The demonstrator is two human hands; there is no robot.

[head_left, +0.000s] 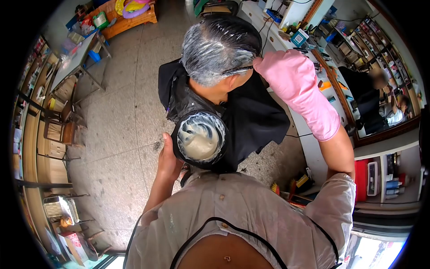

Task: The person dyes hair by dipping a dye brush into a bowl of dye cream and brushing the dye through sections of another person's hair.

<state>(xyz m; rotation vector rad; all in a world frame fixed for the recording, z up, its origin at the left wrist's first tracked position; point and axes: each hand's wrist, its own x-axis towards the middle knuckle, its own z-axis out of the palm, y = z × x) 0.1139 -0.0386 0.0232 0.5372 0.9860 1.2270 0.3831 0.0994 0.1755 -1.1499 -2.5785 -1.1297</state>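
Observation:
A black bowl (225, 150) of pale cream is held in my bare left hand (169, 157), its thumb against the bowl's side. Whitish cream (199, 140) coats the inside and lies swirled in the middle. My right hand (286, 71), in a long pink rubber glove, is closed on a thin dark tint brush (237, 70). The brush lies against the side of a seated person's hair (215, 45), just above the ear. White cream is streaked over much of that hair. A black cape (255, 116) covers the person's shoulders.
To the right runs a white counter (304, 130) with a large mirror (358, 80) and small items. A table (74, 62) and wooden bench (130, 22) stand at the far left. Wooden chairs (67, 130) and shelves line the left wall. Cables hang by the counter.

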